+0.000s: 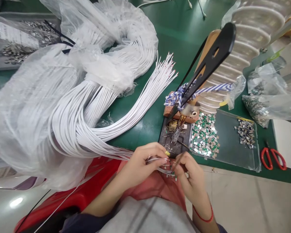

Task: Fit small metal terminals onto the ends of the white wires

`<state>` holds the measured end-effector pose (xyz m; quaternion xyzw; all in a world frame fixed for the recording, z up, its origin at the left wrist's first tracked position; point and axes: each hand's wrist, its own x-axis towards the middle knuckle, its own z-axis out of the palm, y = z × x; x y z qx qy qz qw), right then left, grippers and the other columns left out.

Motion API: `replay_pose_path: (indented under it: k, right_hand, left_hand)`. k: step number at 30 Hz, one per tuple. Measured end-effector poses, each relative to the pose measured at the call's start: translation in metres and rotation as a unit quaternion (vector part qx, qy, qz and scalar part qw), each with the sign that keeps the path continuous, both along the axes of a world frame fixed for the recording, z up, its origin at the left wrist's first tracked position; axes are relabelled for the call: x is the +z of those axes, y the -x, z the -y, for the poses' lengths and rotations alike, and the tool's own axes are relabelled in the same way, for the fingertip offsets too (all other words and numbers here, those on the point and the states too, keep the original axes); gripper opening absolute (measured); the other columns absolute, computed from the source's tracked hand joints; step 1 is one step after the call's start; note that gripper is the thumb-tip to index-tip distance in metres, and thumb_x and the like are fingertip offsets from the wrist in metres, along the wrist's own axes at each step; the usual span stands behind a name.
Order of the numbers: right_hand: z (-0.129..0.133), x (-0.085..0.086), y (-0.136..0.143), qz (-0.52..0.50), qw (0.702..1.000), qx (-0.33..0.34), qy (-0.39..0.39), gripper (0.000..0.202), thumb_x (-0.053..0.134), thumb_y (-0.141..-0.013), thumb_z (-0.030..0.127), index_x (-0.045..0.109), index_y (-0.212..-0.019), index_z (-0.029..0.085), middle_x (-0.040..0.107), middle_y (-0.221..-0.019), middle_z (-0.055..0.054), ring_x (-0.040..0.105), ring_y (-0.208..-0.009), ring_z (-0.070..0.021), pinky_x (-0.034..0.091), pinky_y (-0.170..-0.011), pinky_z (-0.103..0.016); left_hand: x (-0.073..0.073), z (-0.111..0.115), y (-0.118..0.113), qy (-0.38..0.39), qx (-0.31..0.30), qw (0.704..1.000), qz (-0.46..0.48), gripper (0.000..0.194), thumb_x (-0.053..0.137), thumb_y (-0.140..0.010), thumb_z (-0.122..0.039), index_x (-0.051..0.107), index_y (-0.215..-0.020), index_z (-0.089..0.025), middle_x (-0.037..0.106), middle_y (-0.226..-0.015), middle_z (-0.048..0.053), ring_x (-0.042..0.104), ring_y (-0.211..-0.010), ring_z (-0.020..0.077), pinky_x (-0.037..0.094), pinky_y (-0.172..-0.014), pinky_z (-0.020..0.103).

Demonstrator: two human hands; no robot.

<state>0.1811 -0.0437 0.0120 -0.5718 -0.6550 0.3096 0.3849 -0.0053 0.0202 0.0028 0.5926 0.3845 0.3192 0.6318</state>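
My left hand is closed in a pinch on a white cable, with a yellow cover on one fingertip. More white cables with small green circuit boards on their ends hang just below the fingers. Close beside it, my right hand is also closed, its thumb and fingers pressed together at the cable's end. What sits between those fingertips is too small to make out. Directly beyond both hands is a dark tray with solder residue, under a clamped soldering iron tied with blue-and-white cord.
A big bundle of white cables covers the left side, partly in plastic. Right of the iron, a clear tray carries loose circuit boards and metal connectors. A ribbed duct rises above. Red scissors lie far right.
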Motion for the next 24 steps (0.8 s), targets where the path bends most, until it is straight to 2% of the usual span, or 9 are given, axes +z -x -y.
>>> replay_pose_path:
  k: [5, 7, 9, 12, 16, 19, 24]
  right_hand:
    - [-0.01, 0.007, -0.046, 0.135, 0.98, -0.143, -0.023, 0.01, 0.062, -0.096, 0.023, 0.064, -0.086, 0.024, 0.064, -0.077, -0.001, 0.057, -0.064, -0.0173, 0.042, -0.056, -0.029]
    - [-0.013, 0.008, -0.07, 0.2, 0.965, -0.168, -0.005, 0.007, 0.062, -0.096, 0.028, 0.066, -0.092, 0.023, 0.064, -0.082, -0.002, 0.056, -0.066, -0.018, 0.042, -0.058, -0.03]
    - [-0.014, 0.007, -0.088, 0.234, 0.959, -0.153, 0.039, 0.011, 0.061, -0.096, 0.033, 0.066, -0.092, 0.023, 0.065, -0.086, -0.004, 0.057, -0.07, -0.0197, 0.042, -0.06, -0.031]
    - [-0.011, 0.005, -0.098, 0.238, 0.958, -0.146, 0.066, 0.014, 0.059, -0.097, 0.035, 0.066, -0.092, 0.024, 0.065, -0.089, -0.005, 0.06, -0.077, -0.0219, 0.043, -0.063, -0.032]
    - [-0.01, 0.003, -0.096, 0.23, 0.964, -0.115, 0.067, 0.012, 0.057, -0.097, 0.033, 0.066, -0.095, 0.024, 0.066, -0.094, -0.006, 0.062, -0.087, -0.0242, 0.045, -0.068, -0.033]
    - [-0.013, 0.001, -0.093, 0.249, 0.962, -0.085, 0.07, 0.014, 0.056, -0.098, 0.034, 0.065, -0.093, 0.025, 0.066, -0.093, -0.006, 0.061, -0.089, -0.0256, 0.045, -0.07, -0.034]
    - [-0.016, -0.002, -0.093, 0.256, 0.96, -0.097, 0.058, 0.018, 0.055, -0.098, 0.037, 0.062, -0.087, 0.025, 0.066, -0.09, -0.006, 0.061, -0.086, -0.0256, 0.044, -0.068, -0.035]
  left_hand:
    - [-0.008, -0.015, 0.001, -0.026, 0.008, 1.0, 0.012, 0.015, 0.07, -0.089, -0.023, 0.079, -0.079, -0.015, 0.07, -0.091, 0.009, 0.065, -0.076, 0.0174, 0.048, -0.068, 0.026]
    - [-0.01, -0.017, 0.0, -0.033, 0.009, 0.999, 0.012, 0.016, 0.07, -0.089, -0.025, 0.078, -0.079, -0.015, 0.069, -0.09, 0.008, 0.065, -0.076, 0.0176, 0.047, -0.067, 0.026]
    - [-0.011, -0.016, 0.0, -0.033, 0.012, 0.999, 0.014, 0.016, 0.07, -0.089, -0.026, 0.078, -0.079, -0.015, 0.069, -0.091, 0.008, 0.064, -0.074, 0.0169, 0.046, -0.065, 0.026]
    - [-0.012, -0.014, 0.0, -0.033, 0.012, 0.999, 0.022, 0.016, 0.07, -0.089, -0.025, 0.079, -0.08, -0.016, 0.067, -0.092, 0.007, 0.062, -0.072, 0.0155, 0.046, -0.064, 0.025]
    - [-0.013, -0.013, 0.001, -0.046, 0.0, 0.998, 0.031, 0.014, 0.069, -0.091, -0.022, 0.079, -0.082, -0.016, 0.064, -0.095, 0.007, 0.064, -0.079, 0.0168, 0.049, -0.072, 0.027]
    - [-0.013, -0.012, 0.002, -0.049, -0.012, 0.998, 0.027, 0.016, 0.066, -0.092, -0.02, 0.078, -0.083, -0.016, 0.064, -0.096, 0.007, 0.064, -0.08, 0.0167, 0.049, -0.073, 0.026]
    - [-0.01, -0.011, 0.003, -0.058, -0.032, 0.998, 0.012, 0.019, 0.063, -0.095, -0.022, 0.077, -0.084, -0.015, 0.063, -0.096, 0.008, 0.064, -0.081, 0.0169, 0.049, -0.073, 0.026]
